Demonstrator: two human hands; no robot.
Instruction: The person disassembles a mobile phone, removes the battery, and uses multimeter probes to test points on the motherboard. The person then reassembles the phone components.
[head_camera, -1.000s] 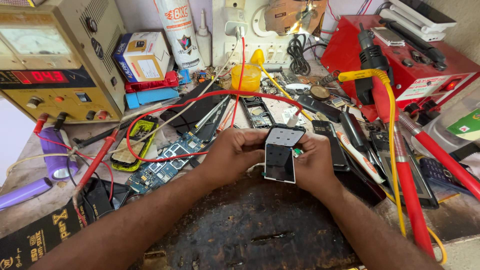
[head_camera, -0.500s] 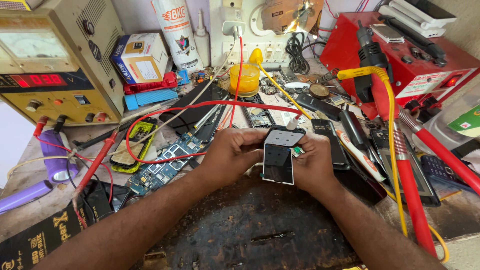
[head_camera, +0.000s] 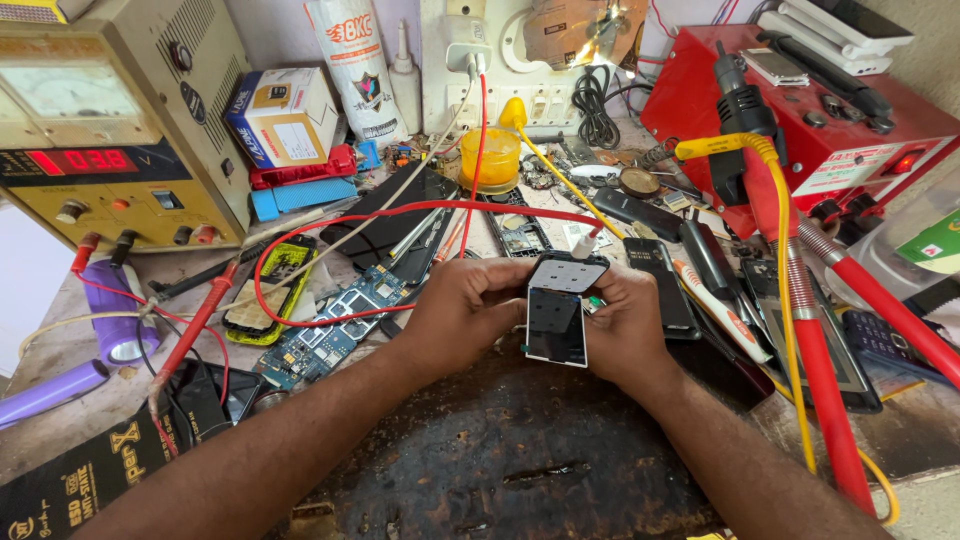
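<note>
Blue circuit board lies left of the small phone. Left hand grips the phone's left side, right hand its right side. It stands tall between them, equally close to both.

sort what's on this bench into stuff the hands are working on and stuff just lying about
In hand: small phone, held by left hand and right hand.

Lying about: blue circuit board, purple battery cell, power supply, yellow jar, red rework station.

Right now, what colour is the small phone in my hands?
Black, with a white edge, seen in the head view: the phone.
</note>
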